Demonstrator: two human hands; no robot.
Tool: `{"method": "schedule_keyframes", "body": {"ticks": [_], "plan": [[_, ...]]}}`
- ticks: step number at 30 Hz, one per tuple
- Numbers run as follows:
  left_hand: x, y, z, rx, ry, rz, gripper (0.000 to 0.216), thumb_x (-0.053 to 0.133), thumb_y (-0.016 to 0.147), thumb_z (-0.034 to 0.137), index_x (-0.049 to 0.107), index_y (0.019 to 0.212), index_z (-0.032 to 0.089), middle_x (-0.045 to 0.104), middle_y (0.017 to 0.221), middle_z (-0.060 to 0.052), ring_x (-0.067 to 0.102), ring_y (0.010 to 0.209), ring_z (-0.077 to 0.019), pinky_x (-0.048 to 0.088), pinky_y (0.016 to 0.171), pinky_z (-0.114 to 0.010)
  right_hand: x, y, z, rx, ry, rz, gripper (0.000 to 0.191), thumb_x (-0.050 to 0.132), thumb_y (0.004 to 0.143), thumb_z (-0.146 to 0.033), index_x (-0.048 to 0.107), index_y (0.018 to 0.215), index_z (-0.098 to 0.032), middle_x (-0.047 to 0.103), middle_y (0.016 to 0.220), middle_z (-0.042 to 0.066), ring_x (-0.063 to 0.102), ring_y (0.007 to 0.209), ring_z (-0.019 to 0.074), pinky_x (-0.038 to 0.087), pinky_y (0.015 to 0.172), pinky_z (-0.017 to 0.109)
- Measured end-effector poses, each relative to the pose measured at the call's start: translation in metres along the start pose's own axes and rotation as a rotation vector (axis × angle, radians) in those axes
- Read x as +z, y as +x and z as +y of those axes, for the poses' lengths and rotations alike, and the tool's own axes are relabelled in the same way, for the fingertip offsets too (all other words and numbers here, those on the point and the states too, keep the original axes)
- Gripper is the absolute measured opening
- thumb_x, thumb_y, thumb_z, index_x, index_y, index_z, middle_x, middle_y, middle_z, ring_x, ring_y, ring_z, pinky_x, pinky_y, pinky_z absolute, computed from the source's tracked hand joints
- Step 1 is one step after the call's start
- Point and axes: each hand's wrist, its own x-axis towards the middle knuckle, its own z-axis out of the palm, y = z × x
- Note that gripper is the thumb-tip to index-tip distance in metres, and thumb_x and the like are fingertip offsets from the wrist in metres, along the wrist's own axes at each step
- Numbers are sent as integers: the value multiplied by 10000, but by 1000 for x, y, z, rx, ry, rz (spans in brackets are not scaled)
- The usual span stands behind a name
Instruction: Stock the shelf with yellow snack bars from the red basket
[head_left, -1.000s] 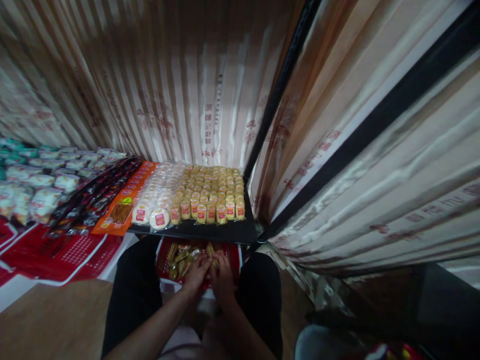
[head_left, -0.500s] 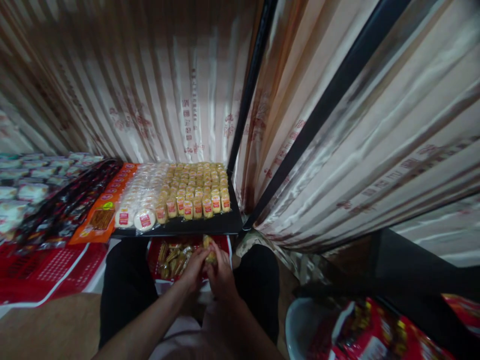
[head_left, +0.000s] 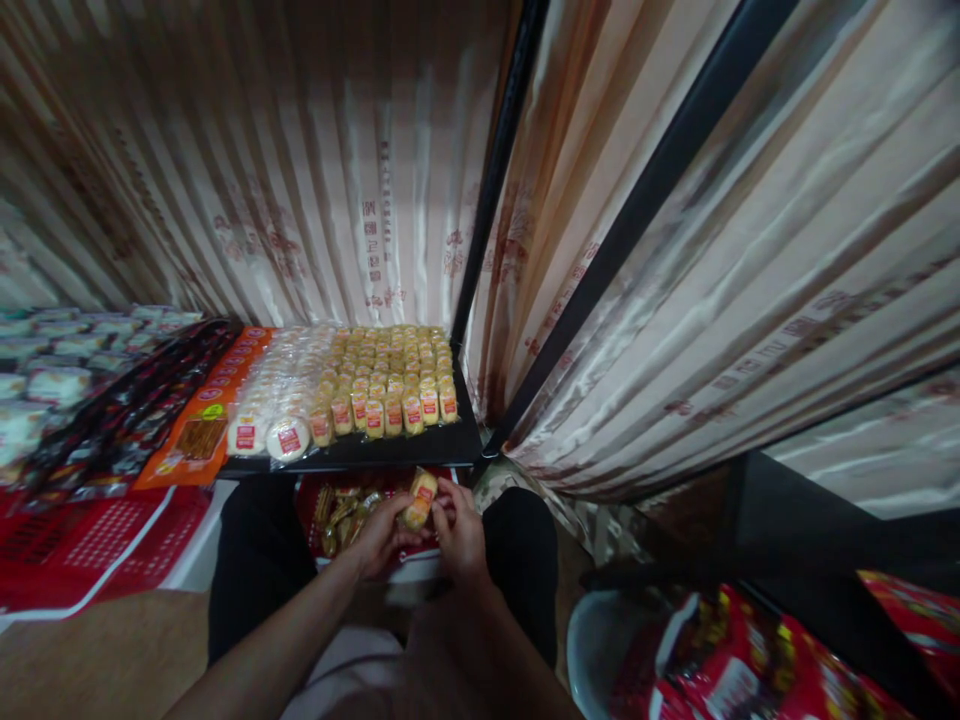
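Note:
A small wrapped yellow cake (head_left: 421, 498) with a red-and-orange label is held up between my hands, label facing me. My left hand (head_left: 386, 535) grips its left side with thumb and fingers. On the other side, my right hand (head_left: 459, 525) has its fingers curled and pinching at the wrapper's right edge. Below them, a red bag (head_left: 306, 490) lies opened between my knees with several loose wrapped cakes (head_left: 345, 515) in it. Just beyond, neat rows of the same yellow cakes (head_left: 394, 385) stand on a black shelf (head_left: 375, 457).
Left of the rows are round white packaged snacks (head_left: 288, 438), an orange snack pack (head_left: 187, 435), dark packets (head_left: 112, 410) and white packets (head_left: 64, 380). A patterned curtain (head_left: 300, 150) and black posts (head_left: 502, 170) stand behind. Red snack bags (head_left: 720, 650) fill a pale tub (head_left: 589, 640) at right.
The cake has been turned so its label now faces me. My right hand has shifted slightly right and opened a little away from my left hand.

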Motion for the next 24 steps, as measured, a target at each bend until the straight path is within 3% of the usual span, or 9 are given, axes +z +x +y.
{"method": "schedule_keyframes", "body": {"ticks": [5,9,13,15,17,20,24], "plan": [[4,-4,14,65,-2,-41,320,582,693,328,593,929,113,674,810,-73,621,576,-127,478,524,-215,11,3,11,178,211,-53,427,501,810,-376,537,1175,-157,648,957,93,641,775,173,546,669,294],[4,-3,26,74,50,-49,323,592,670,334,612,905,114,662,787,-59,594,546,-112,447,504,-207,15,11,13,194,311,-67,498,472,832,-358,449,1277,-137,655,996,113,651,829,179,548,699,308],[-3,-1,37,77,163,-52,274,618,639,353,620,786,122,606,656,-12,529,479,-83,371,438,-182,-2,24,-6,-5,-28,-45,570,546,795,-306,416,1334,-170,492,1305,142,485,1168,251,498,858,386],[-7,-2,44,74,240,-55,260,636,618,350,614,761,134,587,638,8,502,472,-76,361,433,-182,-11,30,-19,-211,-190,-158,525,564,782,-239,474,1300,-239,445,1372,77,371,1265,266,368,1007,473],[-11,-3,52,49,333,-72,269,647,603,355,614,768,146,589,647,13,494,483,-82,358,433,-189,-17,34,-29,-359,-247,-320,476,524,787,-151,532,1248,-270,494,1338,34,355,1273,249,336,1035,466],[-16,-4,62,1,478,-99,265,640,616,379,617,745,150,596,619,7,478,458,-93,326,417,-204,-19,38,-40,-441,-227,-529,508,489,787,-97,518,1264,-269,598,1216,16,463,1170,213,397,991,392],[-20,-3,72,-37,550,-118,289,635,633,434,602,692,153,596,562,3,464,412,-93,304,424,-219,-15,41,-45,-409,-235,-582,514,517,792,-144,491,1288,-275,630,1159,16,544,1049,214,448,914,357]]}}
